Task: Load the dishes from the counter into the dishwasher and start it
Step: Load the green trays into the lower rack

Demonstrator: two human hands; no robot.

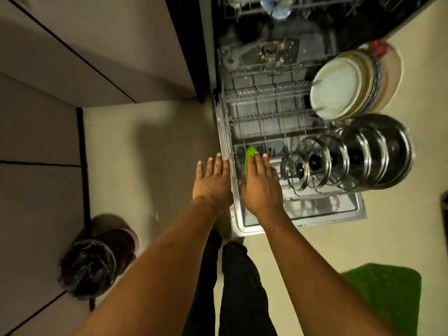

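Waste bin [89, 265], dark-lined, near left on the floor.

Left hand [213, 180]: palm down, fingers straight and slightly spread, holding nothing. It hovers at the left rim of the pulled-out lower rack [261, 112].

Right hand [263, 187]: flat, fingers straight and together, laid along the right side of one green dish [249, 156]. The dish stands on edge at the rack's near-left corner. Contact looks likely but cannot be confirmed.

The rack sits over the open dishwasher door [327, 212].

Right side of rack, near: three glass lids [315, 163] on edge in a row, then steel pots [388, 151] nested; their count is unclear.

Right side, far: plates [337, 90] upright in a stack, white one in front, at least four.

One green mat [383, 292] lies near right on the floor.
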